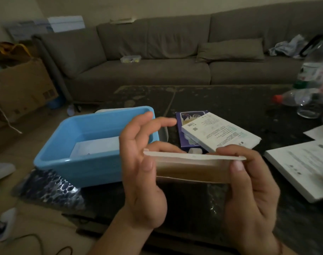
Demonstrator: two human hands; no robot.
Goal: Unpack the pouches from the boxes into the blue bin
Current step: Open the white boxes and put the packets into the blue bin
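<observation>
Both hands, lower centre, grip an open box (192, 169): left hand (142, 181) on its left end, right hand (249, 188) on its right. Blue bin (79, 162) left, on dark patterned table (230, 103). Grey sofa (157, 57) behind.

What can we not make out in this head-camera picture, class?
- Contents of the box gripped between the left hand and right hand: its open end is dark.
- Print on the white boxes: too small and blurred.
- Floor of the blue bin: the near wall and the left hand partly hide it.
- Bottles: cut by the right edge.
</observation>
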